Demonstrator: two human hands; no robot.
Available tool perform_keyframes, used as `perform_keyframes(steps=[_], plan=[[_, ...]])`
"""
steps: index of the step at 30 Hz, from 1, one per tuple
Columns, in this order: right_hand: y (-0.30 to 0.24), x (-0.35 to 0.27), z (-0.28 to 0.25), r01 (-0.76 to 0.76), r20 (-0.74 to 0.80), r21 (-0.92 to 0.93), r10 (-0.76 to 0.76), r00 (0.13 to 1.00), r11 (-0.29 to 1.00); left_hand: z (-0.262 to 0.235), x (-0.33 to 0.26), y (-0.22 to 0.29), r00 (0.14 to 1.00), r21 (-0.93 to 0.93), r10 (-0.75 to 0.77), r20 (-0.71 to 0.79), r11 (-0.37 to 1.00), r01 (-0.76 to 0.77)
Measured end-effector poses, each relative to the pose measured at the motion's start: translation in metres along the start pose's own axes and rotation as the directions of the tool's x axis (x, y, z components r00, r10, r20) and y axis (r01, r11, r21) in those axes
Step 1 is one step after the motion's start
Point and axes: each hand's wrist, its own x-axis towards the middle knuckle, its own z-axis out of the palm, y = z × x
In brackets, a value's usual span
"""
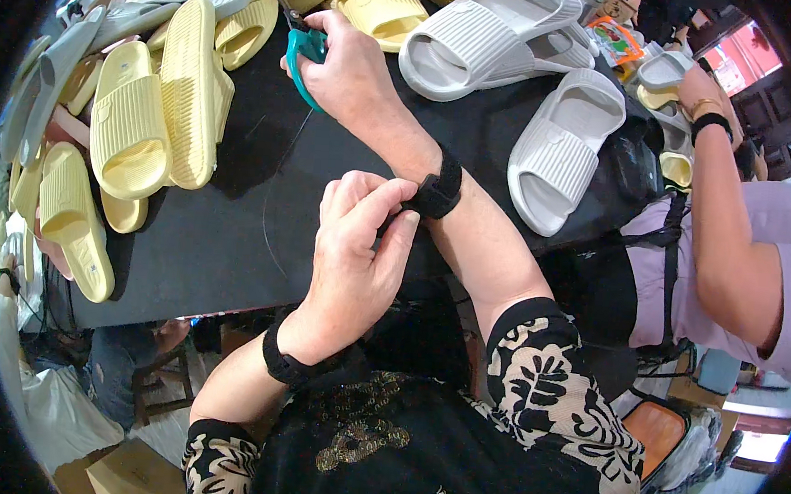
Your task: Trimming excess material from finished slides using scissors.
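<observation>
My right hand (pixel 347 72) is closed round the teal handles of a pair of scissors (pixel 306 56), whose dark blades point away over the far side of the table. My left hand (pixel 360 231) is closed in a pinch beside the black wristband (pixel 437 184) on my right wrist. What its fingertips grip, if anything, is hidden. A thin thread (pixel 267 226) curves over the black tabletop left of my left hand. Ribbed yellow slide sandals (pixel 192 94) are heaped to the left, and a pale grey slide sandal (pixel 566 153) lies alone on the right.
More grey slide sandals (pixel 489 44) and yellow ones (pixel 383 13) pile along the far side of the black table (pixel 196 253). Close on the right, a co-worker's arm (pixel 723 222) reaches over other sandals. Cardboard boxes (pixel 141 476) stand below at the lower left.
</observation>
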Motion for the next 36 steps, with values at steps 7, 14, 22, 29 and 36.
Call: perform_keyframes(steps=[7, 14, 22, 29, 36], plan=[[0.009, 0.008, 0.004, -0.083, -0.027, 0.126, 0.087, 0.996, 0.989, -0.002, 0.012, -0.011, 0.998, -0.144, -0.065, -0.002, 0.988, 0.064], [-0.003, 0.015, -0.021, -0.404, 0.219, 0.554, 0.340, 0.915, 0.728, -0.012, 0.018, -0.023, 0.965, -0.369, -0.258, -0.040, 0.902, 0.226], [-0.034, 0.027, -0.043, -0.514, 0.544, 0.789, -0.005, 0.839, -0.336, -0.036, 0.035, -0.029, 0.875, -0.510, -0.419, 0.242, 0.712, 0.482], [-0.061, 0.024, -0.058, -0.570, 0.546, 0.443, -0.297, 0.783, -0.692, -0.011, 0.033, -0.026, 0.779, -0.730, -0.192, 0.598, 0.273, 0.627], [-0.061, 0.023, -0.054, -0.656, 0.512, 0.261, -0.475, 0.716, -0.708, -0.018, 0.032, -0.020, 0.824, -0.785, -0.144, 0.548, 0.250, 0.566]])
